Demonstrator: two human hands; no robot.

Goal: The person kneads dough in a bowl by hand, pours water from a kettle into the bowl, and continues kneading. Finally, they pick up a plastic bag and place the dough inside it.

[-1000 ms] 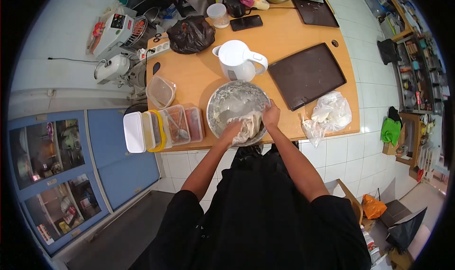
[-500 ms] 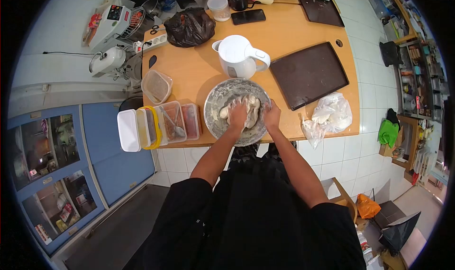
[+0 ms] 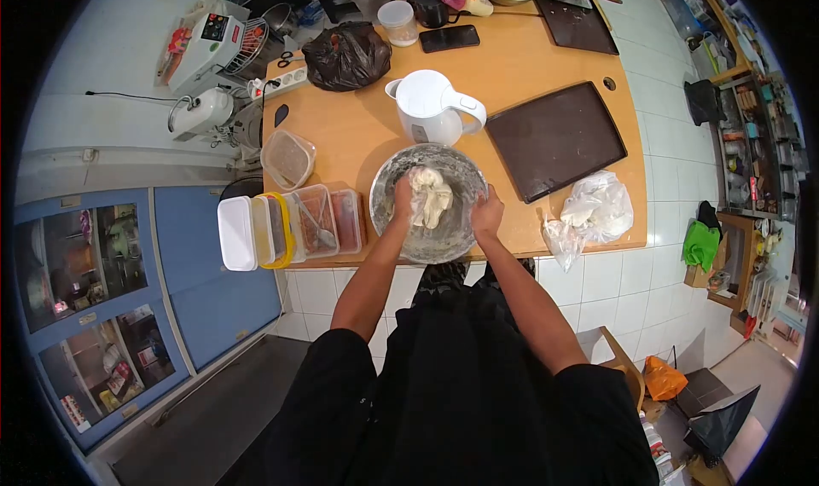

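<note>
A pale, sticky lump of dough [image 3: 431,199] lies in a metal mixing bowl [image 3: 469,172] whose inside is smeared with flour. My left hand [image 3: 403,199] is inside the bowl, its fingers curled against the left side of the dough and partly hidden by it. On the bowl's right rim, my right hand [image 3: 487,214] grips with the thumb up at the edge. Just behind the bowl stands a white electric kettle [image 3: 431,111], its handle toward the right.
Lidded plastic containers [image 3: 320,222] and a clear tub [image 3: 288,159] stand left of the bowl. To the right lie a dark baking tray [image 3: 559,142] and a white plastic bag [image 3: 597,206]. Farther back are a black plastic bag [image 3: 347,55] and a phone [image 3: 450,38].
My left hand has shifted from the middle of the dough to its left side, and the dough looks gathered and folded upward. My right hand stays on the rim.
</note>
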